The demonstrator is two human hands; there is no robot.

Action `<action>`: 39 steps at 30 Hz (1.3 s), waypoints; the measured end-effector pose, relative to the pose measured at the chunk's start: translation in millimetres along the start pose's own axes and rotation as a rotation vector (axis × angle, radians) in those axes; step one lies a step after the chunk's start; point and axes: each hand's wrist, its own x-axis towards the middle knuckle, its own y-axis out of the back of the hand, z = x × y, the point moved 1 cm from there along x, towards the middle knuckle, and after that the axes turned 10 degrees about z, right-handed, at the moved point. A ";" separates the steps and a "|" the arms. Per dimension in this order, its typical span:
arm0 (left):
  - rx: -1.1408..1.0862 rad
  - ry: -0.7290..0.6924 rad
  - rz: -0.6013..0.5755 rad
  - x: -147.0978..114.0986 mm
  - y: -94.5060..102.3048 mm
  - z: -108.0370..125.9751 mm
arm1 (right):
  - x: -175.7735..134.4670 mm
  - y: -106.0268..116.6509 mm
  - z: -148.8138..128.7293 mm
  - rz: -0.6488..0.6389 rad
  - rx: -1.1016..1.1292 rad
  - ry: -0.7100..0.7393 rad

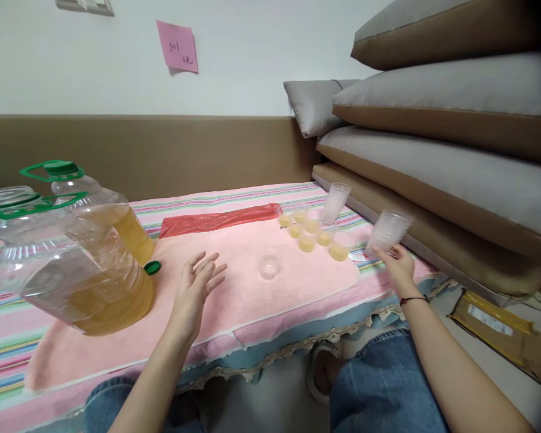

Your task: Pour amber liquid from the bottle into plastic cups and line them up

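Right hand (399,264) gripping cup stack (389,231), tilted, mouth up-right; left hand (197,287) spread

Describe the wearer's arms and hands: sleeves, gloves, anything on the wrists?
Both forearms are bare up to the frame edge, with no sleeves in view. Both hands are bare too, no gloves: left hand, right hand. No rings can be made out. The right wrist carries a thin dark cord bracelet with a reddish touch. The left wrist shows nothing worn. Blue jeans cover the knees below.
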 end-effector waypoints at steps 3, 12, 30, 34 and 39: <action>0.027 0.005 -0.012 2.2 7.1 -2.8 | 0.4 -13.1 10.0 -0.017 0.020 -0.047; 0.106 -0.065 -0.014 1.2 24.8 1.0 | -4.3 -21.2 7.8 -0.050 -0.018 -0.055; 0.296 -0.956 1.014 28.2 140.5 46.8 | -146.8 -24.4 -164.2 -0.256 0.524 0.450; 0.221 -0.665 0.799 56.4 175.4 39.3 | -198.5 -44.8 -175.1 -0.573 0.514 0.438; 0.348 -0.613 0.610 70.9 194.3 29.0 | -256.0 -61.6 -168.3 -1.198 0.288 0.524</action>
